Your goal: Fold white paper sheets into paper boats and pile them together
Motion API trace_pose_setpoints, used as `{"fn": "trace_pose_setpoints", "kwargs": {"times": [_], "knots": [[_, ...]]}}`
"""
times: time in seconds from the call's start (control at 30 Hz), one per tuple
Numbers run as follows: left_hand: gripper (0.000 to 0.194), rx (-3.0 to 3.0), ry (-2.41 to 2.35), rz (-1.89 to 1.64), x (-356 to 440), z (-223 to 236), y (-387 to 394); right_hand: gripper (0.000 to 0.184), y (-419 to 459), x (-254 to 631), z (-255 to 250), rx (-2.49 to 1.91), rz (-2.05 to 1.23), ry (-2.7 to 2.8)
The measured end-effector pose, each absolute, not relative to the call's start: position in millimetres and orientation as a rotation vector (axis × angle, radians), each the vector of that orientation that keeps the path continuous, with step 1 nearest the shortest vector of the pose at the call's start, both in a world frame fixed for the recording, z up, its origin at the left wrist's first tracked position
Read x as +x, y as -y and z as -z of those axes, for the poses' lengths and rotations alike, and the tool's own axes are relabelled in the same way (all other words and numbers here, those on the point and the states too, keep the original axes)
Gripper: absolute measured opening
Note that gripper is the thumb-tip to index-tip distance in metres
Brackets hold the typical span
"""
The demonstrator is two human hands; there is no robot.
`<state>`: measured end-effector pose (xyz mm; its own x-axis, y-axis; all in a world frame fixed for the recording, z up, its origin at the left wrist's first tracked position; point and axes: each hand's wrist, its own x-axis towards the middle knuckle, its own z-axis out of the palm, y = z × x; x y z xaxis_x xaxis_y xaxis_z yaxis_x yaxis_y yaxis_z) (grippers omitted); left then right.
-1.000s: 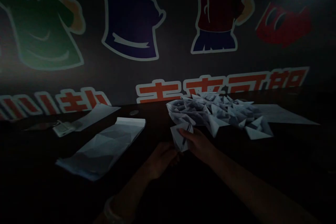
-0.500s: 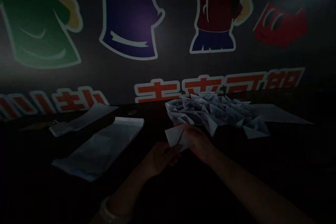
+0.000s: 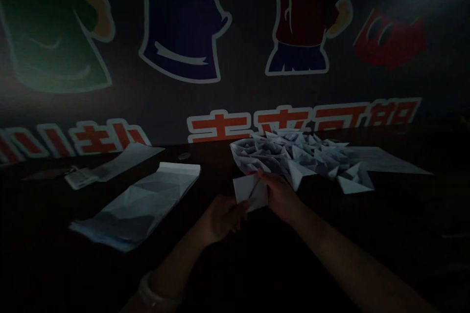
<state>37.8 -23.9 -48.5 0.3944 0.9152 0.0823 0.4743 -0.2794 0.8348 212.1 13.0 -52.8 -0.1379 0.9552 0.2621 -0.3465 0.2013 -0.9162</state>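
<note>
Over on the left of the bench there's a long folded paper strip, then my left hand, which has just come in and now pinches the white folded paper with my right hand. So it's a two-handed hold now, mid-bench, right in front of the big pile of paper folds near the far edge.

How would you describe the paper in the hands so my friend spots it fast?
Find the dark table below the wall with cartoon shirts. At its near edge is a big heap of folded white paper. Just in front of the heap, a folded white paper piece sits between the left hand and the right hand, the only paper being held.
</note>
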Motion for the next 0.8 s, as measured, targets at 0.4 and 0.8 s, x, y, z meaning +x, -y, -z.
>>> {"fn": "trace_pose_setpoints", "kwargs": {"times": [0.4,0.8], "knots": [[0.053,1.885,-1.127,-0.806,39.8,57.9,19.8,0.032,-8.6,206.8,52.8,-0.592,-1.584,0.993],[0.057,1.803,-1.163,-0.743,36.5,55.8,21.1,0.029,-7.5,210.8,54.4,-0.713,-1.358,1.177]]}}
